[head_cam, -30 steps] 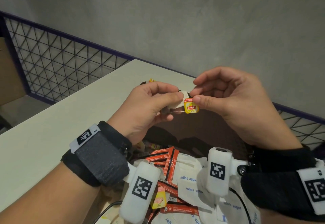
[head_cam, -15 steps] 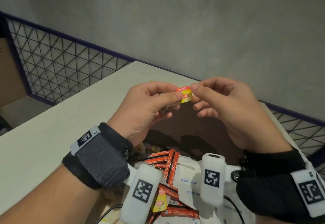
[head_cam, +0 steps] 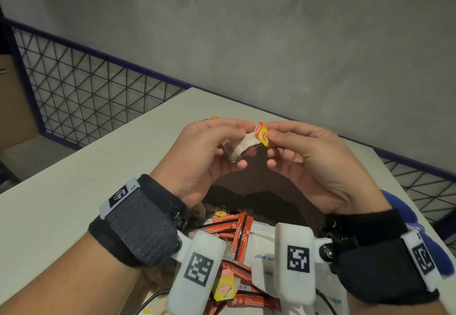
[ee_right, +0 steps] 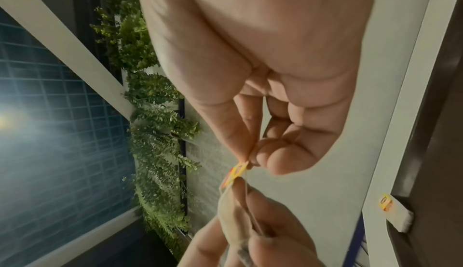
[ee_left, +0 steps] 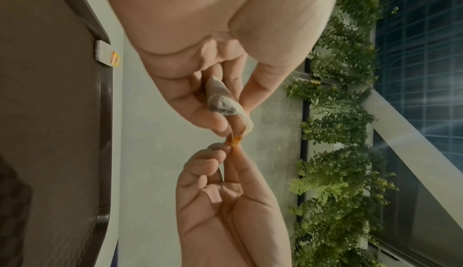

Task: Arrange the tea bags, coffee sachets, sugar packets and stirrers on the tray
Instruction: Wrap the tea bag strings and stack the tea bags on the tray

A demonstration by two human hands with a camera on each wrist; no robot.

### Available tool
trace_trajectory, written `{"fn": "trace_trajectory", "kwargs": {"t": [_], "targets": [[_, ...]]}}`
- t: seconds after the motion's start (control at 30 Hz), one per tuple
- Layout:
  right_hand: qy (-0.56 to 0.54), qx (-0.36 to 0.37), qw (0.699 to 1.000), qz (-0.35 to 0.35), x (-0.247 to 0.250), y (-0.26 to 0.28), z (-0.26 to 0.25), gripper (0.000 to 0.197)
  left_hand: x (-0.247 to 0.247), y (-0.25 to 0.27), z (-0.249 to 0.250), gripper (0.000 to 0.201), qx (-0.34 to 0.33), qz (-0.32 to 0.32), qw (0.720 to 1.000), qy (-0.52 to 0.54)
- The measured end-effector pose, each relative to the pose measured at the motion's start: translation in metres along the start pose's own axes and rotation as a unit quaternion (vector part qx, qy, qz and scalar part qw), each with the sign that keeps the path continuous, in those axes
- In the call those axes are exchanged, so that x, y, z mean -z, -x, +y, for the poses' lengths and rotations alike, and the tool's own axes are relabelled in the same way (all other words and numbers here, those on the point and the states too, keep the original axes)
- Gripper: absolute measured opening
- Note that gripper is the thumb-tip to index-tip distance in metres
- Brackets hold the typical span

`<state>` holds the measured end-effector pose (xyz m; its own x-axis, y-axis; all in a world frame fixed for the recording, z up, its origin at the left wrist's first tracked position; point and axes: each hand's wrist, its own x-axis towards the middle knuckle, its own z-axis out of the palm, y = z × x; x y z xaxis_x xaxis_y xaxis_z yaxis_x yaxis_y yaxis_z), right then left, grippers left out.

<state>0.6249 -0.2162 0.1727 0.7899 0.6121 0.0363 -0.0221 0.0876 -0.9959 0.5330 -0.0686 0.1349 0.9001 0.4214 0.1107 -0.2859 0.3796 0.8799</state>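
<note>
Your left hand [head_cam: 209,156] pinches the white tea bag [head_cam: 243,145] between thumb and fingers, while your right hand [head_cam: 303,159] pinches its yellow-and-red paper tag [head_cam: 262,134] between thumb and forefinger. Both hands hold it in the air above the dark brown tray [head_cam: 259,186], well clear of everything below. You hold it this way, it seems, to sort out the tag and its thin string, which loops loosely under the bag, so the bag can go down tidy rather than tangled.

Another tea bag [ee_right: 397,215] already lies against the tray's far rim, its tag facing the table [head_cam: 74,191]; that suggests the far edge is your tea-bag row, and this one likely belongs beside it.

Under your wrists, at the near edge, red coffee sachets [head_cam: 237,230] and white sugar packets [head_cam: 266,258] lie in a loose, overlapping heap, not yet sorted. No stirrers can be made out. The tray's middle is bare, so most of the arranging is probably still ahead.
</note>
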Motion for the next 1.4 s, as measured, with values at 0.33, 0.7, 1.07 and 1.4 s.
{"fn": "trace_trajectory", "kwargs": {"t": [0.33, 0.7, 1.07, 1.4], "targets": [[0.088, 0.051, 0.995, 0.006, 0.000, 0.003, -0.001, 0.014, 0.003, 0.000, -0.007, 0.014, -0.003, -0.049, 0.994, -0.099], [0.302, 0.160, 0.939, -0.030, 0.014, 0.008, -0.008, 0.018, 0.002, 0.000, -0.006, 0.024, 0.017, -0.065, 0.993, -0.101], [0.277, 0.133, 0.951, -0.024, 0.012, 0.004, -0.005, 0.014, 0.004, -0.003, -0.009, 0.033, -0.016, -0.049, 0.992, -0.112], [0.224, 0.137, 0.965, 0.007, 0.016, 0.001, -0.006, 0.009, 0.003, -0.002, -0.009, 0.057, -0.038, -0.057, 0.994, -0.080]]}}
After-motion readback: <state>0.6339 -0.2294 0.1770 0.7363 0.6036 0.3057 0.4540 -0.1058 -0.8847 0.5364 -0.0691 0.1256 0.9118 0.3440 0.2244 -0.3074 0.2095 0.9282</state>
